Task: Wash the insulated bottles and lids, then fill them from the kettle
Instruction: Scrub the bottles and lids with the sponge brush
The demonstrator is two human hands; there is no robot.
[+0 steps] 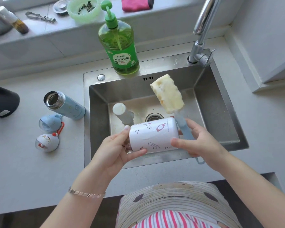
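- Washing looks to be the step in hand: the white bottle [153, 137] lies sideways above the sink [212, 104], near its front edge.
- The left hand [115, 148] wraps its fingers round the bottle's mouth end.
- The right hand [199, 140] steadies the base with its thumb, its fingers holding the sponge brush [168, 93].
- Left of the sink, on the surface, lie the open blue bottle [66, 106] and two lids [47, 142].
- Next, probably, the sponge must enter the mouth, which calls for turning the bottle or brush round.
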